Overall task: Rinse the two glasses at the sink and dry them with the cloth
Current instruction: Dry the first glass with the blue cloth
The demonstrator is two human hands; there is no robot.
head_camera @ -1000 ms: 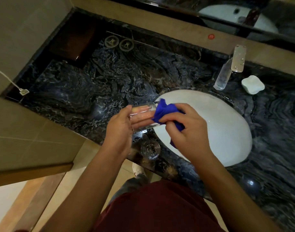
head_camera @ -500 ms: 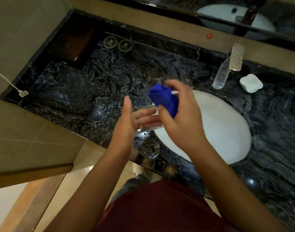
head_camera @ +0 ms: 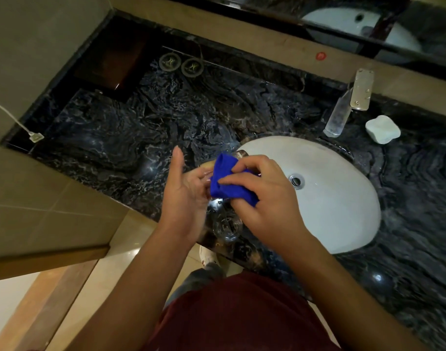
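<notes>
The left hand [head_camera: 189, 196] is gripping a glass [head_camera: 238, 155] on its side so the right hand [head_camera: 262, 196], clenching the blue cloth [head_camera: 227, 181], is rubbing it dry. The other glass [head_camera: 227, 228] is waiting on the bench's [head_camera: 141, 138] near edge.

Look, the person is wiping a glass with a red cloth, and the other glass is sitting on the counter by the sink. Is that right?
Almost. The cloth is blue, not red, as the head view shows. The right hand presses it against the glass held in the left hand. The other glass does stand on the dark counter beside the white sink.
</notes>
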